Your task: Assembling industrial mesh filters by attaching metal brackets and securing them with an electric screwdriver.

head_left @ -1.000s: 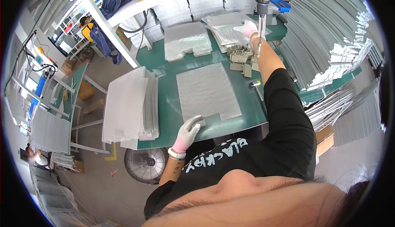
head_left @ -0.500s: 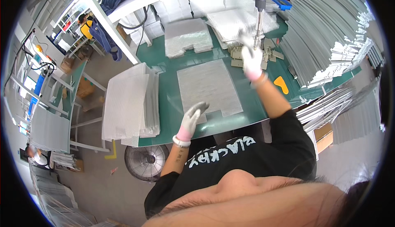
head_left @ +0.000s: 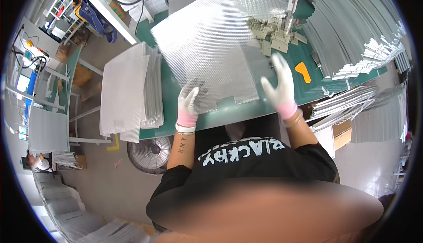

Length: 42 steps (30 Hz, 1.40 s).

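A large translucent, textured plastic sheet (head_left: 198, 40) slants across the middle of the green bench, its far end over the stack behind. It overlaps another such sheet (head_left: 260, 71) that lies on the bench. My left hand (head_left: 188, 102), in a white glove with grey fingertips, is closed on the near left edge of the slanted sheet. Its fingertips show dimly through the plastic. My right hand (head_left: 280, 84), gloved too, hovers right of the sheets with thumb and fingers apart and nothing in it. Beyond it lies a pile of small beige plates (head_left: 278, 44).
A yellow scraper (head_left: 302, 72) lies right of my right hand. A power screwdriver (head_left: 292, 5) hangs over the beige plates. Stacked sheets (head_left: 128, 88) stand at the bench's left, tall grey panels (head_left: 352, 27) at its right. A floor fan (head_left: 150, 155) is below left.
My right hand has come back from the beige plates toward me and opened. My left hand has moved slightly left and taken hold of a sheet, which now slants up over the bench.
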{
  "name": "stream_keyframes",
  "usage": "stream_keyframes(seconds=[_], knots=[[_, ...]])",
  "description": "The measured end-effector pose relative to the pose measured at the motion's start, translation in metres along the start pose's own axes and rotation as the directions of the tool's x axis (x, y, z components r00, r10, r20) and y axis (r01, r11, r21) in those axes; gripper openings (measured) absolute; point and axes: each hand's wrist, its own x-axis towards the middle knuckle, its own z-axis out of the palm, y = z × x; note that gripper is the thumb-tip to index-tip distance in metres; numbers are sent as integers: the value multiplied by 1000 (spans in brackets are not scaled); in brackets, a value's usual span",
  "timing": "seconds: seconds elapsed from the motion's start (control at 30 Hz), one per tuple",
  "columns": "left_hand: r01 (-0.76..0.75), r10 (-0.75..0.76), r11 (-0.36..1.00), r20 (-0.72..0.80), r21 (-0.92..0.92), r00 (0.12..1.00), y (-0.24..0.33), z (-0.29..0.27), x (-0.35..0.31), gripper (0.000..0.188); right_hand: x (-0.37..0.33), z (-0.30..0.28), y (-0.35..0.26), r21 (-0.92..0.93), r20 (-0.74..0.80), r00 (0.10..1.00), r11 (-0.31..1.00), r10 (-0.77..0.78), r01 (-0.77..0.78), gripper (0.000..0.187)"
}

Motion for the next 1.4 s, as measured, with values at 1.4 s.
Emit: stream_keyframes(seconds=[1.4], knots=[[-263,-446,-105,191,959,874,-11,-25,13,80,52,129,145,-651,347,572,630,743,-423,58]])
